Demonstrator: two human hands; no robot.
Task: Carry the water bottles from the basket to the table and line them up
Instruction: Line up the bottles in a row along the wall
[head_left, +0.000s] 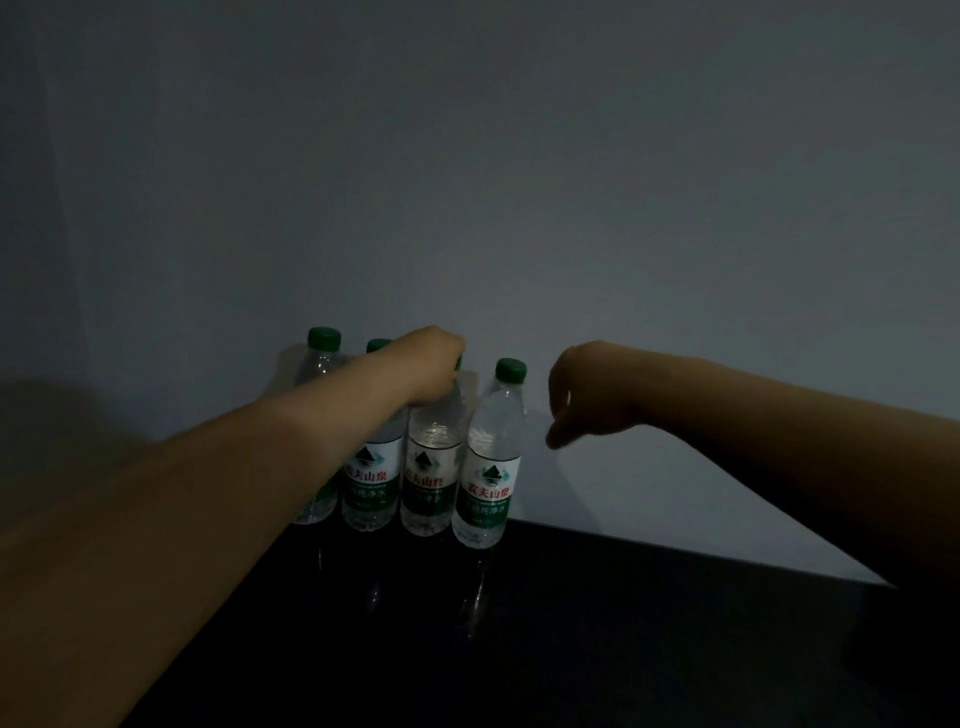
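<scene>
Several clear water bottles with green caps and green-white labels stand upright in a row on the dark table, close to the wall. My left hand reaches over the row and grips the neck of the third bottle, hiding its cap. The bottle at the right end stands free. My right hand hangs just to the right of it, fingers loosely curled downward, holding nothing and not touching it. My left forearm partly covers the two bottles on the left. The basket is out of view.
A plain grey wall rises directly behind the bottles. The scene is dim. The table's back edge runs along the wall toward the right, with dark tabletop to the right of and in front of the row.
</scene>
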